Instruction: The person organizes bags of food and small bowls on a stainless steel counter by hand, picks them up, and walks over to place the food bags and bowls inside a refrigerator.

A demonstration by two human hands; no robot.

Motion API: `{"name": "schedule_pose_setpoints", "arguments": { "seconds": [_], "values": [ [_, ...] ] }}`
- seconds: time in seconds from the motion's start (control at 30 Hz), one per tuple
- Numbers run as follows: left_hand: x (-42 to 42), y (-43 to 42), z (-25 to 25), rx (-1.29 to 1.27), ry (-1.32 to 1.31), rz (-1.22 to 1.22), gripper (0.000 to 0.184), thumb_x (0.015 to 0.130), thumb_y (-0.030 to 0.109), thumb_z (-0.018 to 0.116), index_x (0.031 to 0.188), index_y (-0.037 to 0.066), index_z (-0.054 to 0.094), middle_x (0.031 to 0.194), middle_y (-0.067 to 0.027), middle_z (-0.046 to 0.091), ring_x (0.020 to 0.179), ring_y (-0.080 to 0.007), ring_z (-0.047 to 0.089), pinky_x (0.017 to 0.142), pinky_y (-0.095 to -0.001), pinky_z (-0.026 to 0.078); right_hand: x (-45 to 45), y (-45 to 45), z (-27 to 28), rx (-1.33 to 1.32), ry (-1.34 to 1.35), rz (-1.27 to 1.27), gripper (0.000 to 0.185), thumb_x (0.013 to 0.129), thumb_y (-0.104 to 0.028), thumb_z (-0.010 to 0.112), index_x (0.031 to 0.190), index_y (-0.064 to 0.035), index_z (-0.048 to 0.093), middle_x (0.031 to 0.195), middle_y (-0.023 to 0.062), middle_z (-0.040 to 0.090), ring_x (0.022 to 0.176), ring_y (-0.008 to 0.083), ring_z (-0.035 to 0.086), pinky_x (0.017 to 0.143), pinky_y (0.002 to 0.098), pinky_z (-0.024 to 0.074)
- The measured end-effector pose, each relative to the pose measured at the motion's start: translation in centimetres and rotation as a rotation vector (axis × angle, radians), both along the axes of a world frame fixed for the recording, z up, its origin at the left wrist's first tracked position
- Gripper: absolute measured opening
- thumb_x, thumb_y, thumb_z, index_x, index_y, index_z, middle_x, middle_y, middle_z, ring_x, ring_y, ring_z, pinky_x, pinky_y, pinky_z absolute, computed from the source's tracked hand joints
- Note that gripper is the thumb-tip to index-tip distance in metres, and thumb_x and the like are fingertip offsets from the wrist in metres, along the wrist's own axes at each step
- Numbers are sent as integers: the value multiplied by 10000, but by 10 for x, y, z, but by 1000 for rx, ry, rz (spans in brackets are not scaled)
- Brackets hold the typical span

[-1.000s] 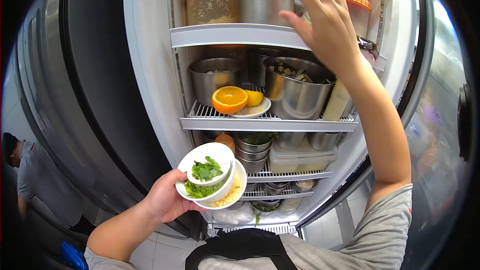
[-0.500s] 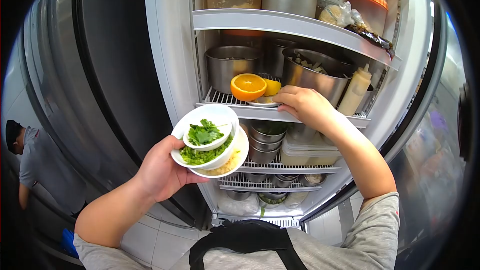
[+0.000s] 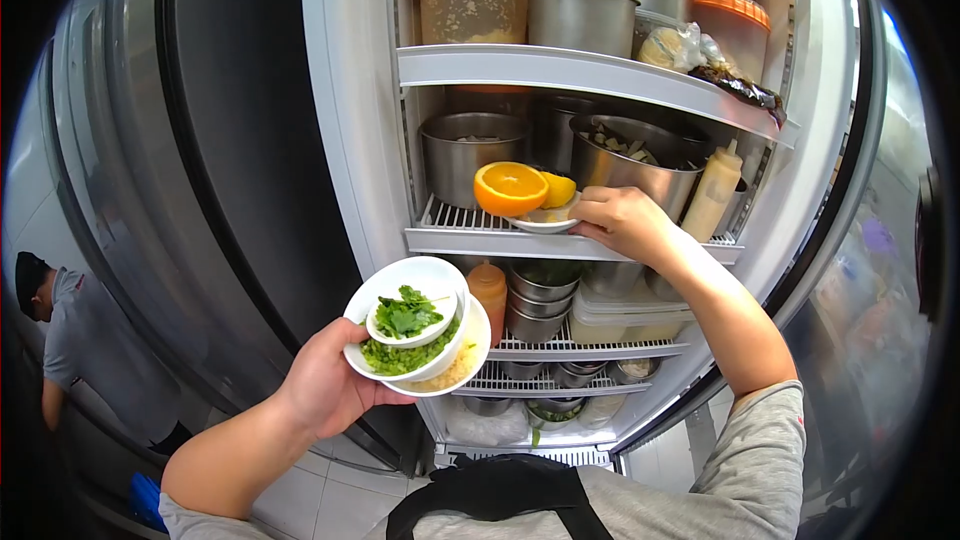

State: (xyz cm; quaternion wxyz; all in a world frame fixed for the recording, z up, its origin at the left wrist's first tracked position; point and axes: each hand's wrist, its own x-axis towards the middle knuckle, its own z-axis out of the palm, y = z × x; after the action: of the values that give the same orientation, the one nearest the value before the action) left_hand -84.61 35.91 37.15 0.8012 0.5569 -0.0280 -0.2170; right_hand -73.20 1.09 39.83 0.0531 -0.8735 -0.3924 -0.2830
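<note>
My left hand (image 3: 325,380) is closed around stacked white dishes in front of the fridge. On top, a small bowl (image 3: 379,325) carries green leaves (image 3: 408,312). Below it, a larger bowl (image 3: 400,270) contains chopped greens (image 3: 400,357), and the lowest dish (image 3: 483,335) holds pale minced bits (image 3: 455,370). My right hand (image 3: 630,225) pinches the right rim of a small white plate (image 3: 545,227) at the front of a fridge shelf. A cut orange half (image 3: 510,190) leans at the plate's left, with a yellow citrus piece (image 3: 560,190) beside it.
Metal pots (image 3: 470,155) stand behind the plate, with a squeeze bottle (image 3: 715,190) at right. An orange bottle (image 3: 487,290), metal tins and a lidded plastic box (image 3: 625,320) sit one shelf lower. Another person (image 3: 95,340) bends at far left.
The camera view has shifted, so the fridge appears lower in frame. My left hand and its dishes sit lower relative to the shelf. Slightly more of the white plate shows beside my right hand.
</note>
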Motion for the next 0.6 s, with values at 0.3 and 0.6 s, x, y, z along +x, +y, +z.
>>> {"name": "schedule_pose_setpoints", "arguments": {
  "seconds": [0.3,0.6],
  "values": [
    [3,13,-8,10,22,35,491,886,249,289,1258,-33,442,1114,-204,593,939,-327,639,724,-391,583,-31,6,35,64,59,112,158,708,-54,700,844,-59,620,766,81,583,697,287,597,600,368,483],
    [17,19,1,-41,-12,-74,463,920,240,266,1267,-25,420,1127,-190,585,959,-282,633,744,-385,573,-53,-3,51,103,-44,59,143,724,-111,711,795,-55,599,751,76,575,665,283,594,563,359,474]
  ]
}}
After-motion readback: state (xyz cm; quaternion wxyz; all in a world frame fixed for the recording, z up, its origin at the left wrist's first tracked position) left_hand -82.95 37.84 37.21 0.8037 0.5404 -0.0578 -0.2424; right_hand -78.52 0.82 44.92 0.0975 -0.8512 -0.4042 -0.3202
